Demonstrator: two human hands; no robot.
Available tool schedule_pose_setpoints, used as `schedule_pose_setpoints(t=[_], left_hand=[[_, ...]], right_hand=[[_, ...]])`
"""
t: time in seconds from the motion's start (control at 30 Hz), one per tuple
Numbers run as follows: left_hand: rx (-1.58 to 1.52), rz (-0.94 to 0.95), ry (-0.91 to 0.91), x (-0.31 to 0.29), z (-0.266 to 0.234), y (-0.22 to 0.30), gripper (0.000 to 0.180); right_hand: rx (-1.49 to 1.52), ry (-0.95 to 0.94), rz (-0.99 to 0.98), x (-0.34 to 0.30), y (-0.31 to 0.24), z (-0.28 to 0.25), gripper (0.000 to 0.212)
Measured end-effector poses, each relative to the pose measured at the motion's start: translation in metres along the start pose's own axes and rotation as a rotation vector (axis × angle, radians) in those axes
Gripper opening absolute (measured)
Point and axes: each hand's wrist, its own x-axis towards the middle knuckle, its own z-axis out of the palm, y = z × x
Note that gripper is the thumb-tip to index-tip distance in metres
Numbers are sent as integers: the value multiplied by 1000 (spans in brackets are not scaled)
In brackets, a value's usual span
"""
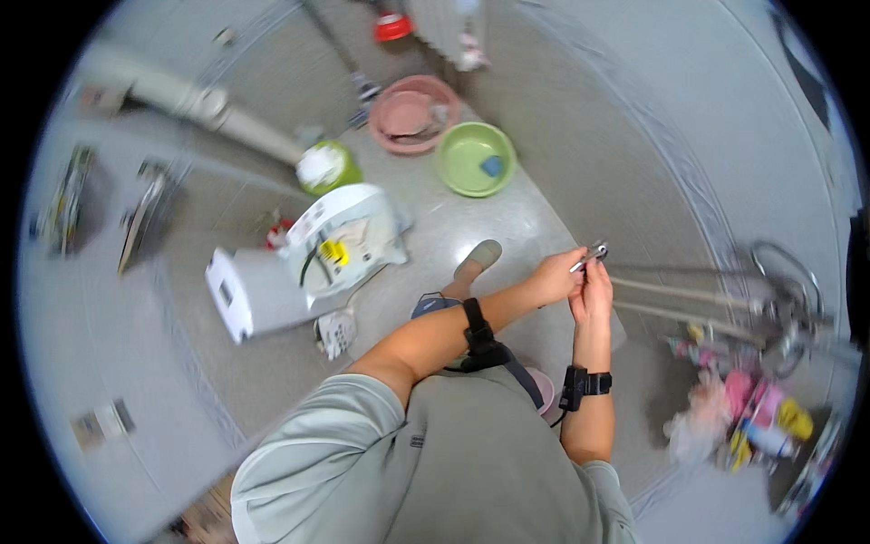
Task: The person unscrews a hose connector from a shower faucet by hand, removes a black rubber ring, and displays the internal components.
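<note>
The pink basin (375, 114) is holding a smaller pink one, and the green basin (464, 156) beside it is holding a blue cloth or sponge (492, 166). The lime bin (352, 170) is carrying something white (319, 166); blur is hiding what. All three are standing on the grey floor (521, 231) near the tiled wall (580, 136). A white appliance (240, 295) is lying to the left, and hoses (680, 292) are running along the right wall. Before the body, the left hand (555, 275) is pinching a small metal part (591, 256), its fingers closed; the right hand (594, 292) is gripping it too, fingertips bent against it.
</note>
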Motion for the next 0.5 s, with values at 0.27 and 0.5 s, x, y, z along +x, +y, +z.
schedule_pose_setpoints(t=[0.27, 0.5], left_hand=[[40, -223, 405, -90, -167, -69, 46], [-90, -591, 658, -189, -292, -194, 31]], right_hand=[[-196, -218, 322, -1, 134, 160, 26], [-647, -425, 643, -20, 264, 262, 34]])
